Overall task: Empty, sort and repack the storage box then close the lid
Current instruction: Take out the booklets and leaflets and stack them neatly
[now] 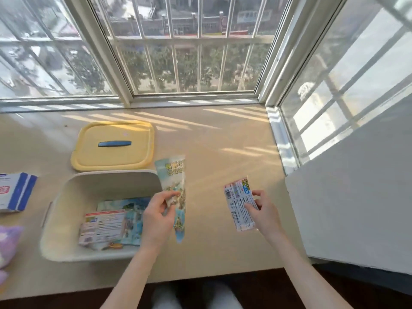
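Head view: leaflet (pixel 171 175) in left hand (pixel 156 211), packet (pixel 236 211) in right hand (pixel 262 209)

Bright daylight from the window (pixel 191 52), warm and low.
Striped with sunlit bars and grille shadows across the bench (pixel 223 141); glaring white in the right-hand panes; bowed by wide-angle distortion at the edges; soft and smeared around the storage box (pixel 58 219).
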